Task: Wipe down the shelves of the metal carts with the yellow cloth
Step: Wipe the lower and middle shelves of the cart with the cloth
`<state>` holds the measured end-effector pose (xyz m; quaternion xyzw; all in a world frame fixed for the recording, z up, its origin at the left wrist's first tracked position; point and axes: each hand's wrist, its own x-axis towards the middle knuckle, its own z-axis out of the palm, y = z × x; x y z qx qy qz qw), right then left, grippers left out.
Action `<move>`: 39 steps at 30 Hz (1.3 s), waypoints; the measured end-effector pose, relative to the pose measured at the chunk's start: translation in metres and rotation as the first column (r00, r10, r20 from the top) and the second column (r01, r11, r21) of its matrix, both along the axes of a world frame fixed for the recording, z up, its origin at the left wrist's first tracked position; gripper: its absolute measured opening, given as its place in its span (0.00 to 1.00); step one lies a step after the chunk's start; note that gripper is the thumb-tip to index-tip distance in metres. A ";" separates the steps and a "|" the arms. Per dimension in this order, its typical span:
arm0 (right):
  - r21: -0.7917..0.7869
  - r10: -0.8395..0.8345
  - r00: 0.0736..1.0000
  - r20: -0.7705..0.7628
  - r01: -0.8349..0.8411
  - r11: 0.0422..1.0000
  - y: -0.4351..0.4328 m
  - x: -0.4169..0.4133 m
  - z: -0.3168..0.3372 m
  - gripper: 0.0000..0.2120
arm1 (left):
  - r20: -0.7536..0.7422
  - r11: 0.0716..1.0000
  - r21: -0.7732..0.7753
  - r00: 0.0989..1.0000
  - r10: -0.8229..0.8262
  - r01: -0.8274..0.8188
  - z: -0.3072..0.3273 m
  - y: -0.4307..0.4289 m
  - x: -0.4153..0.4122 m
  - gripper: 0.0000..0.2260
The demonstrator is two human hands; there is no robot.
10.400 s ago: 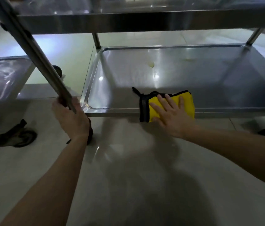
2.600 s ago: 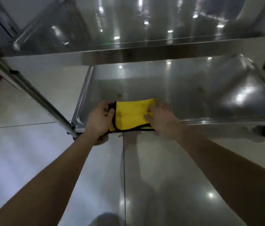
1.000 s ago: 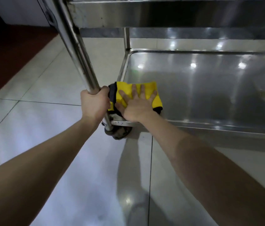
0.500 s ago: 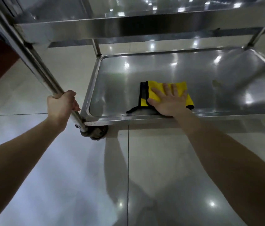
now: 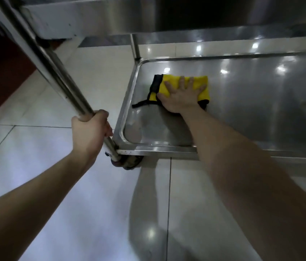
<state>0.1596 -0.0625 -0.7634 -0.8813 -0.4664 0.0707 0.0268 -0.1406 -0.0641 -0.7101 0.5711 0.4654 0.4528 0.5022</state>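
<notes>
A yellow cloth (image 5: 201,82) with black edging lies folded on the bottom shelf (image 5: 251,110) of the steel cart, near its left end. My right hand (image 5: 180,97) lies flat on the cloth with fingers spread, pressing it to the shelf. A black edge strip trails off the cloth toward the left rim. My left hand (image 5: 90,132) is closed around the cart's front left post (image 5: 54,72), just above the shelf corner. The underside of the shelf above (image 5: 148,14) fills the top of the view.
A caster wheel (image 5: 127,162) sits under the front left corner of the cart. Glossy pale floor tiles spread in front and to the left. A dark red floor strip (image 5: 3,68) runs at the far left. The rear left post (image 5: 136,46) stands behind the shelf.
My right hand has slid the cloth left and farther back on the bottom shelf. My left hand still grips the post. The view has shifted closer and to the left.
</notes>
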 end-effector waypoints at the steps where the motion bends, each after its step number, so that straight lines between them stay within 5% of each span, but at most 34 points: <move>1: -0.006 0.051 0.999 0.001 -0.051 0.999 0.015 -0.023 0.000 0.40 | -0.005 1.000 0.005 1.000 0.006 -0.006 0.001 0.000 0.001 0.17; 7: -0.011 0.222 0.975 -0.010 -0.222 0.975 0.018 -0.123 -0.008 0.37 | -0.026 0.999 -0.027 0.999 0.043 -0.043 0.004 0.003 0.001 0.14; 15: 0.053 0.371 0.923 -0.101 -0.368 0.928 -0.080 -0.136 -0.005 0.30 | -0.060 0.995 -0.091 0.998 0.031 -0.036 0.017 0.003 -0.001 0.08; 28: -0.053 -0.058 0.997 -0.052 0.055 0.997 -0.156 0.065 0.001 0.39 | -0.044 0.995 -0.095 0.999 -0.014 0.009 0.010 0.012 -0.003 0.17; 34: -0.026 -0.186 0.982 -0.028 0.186 0.982 -0.078 0.057 0.006 0.40 | -0.071 0.999 -0.047 0.997 -0.004 0.001 0.005 0.012 -0.004 0.17; 39: -0.024 -0.013 1.000 -0.014 0.013 1.000 0.005 -0.019 0.007 0.38 | -0.101 1.000 -0.025 0.995 -0.018 0.016 0.004 0.014 -0.005 0.16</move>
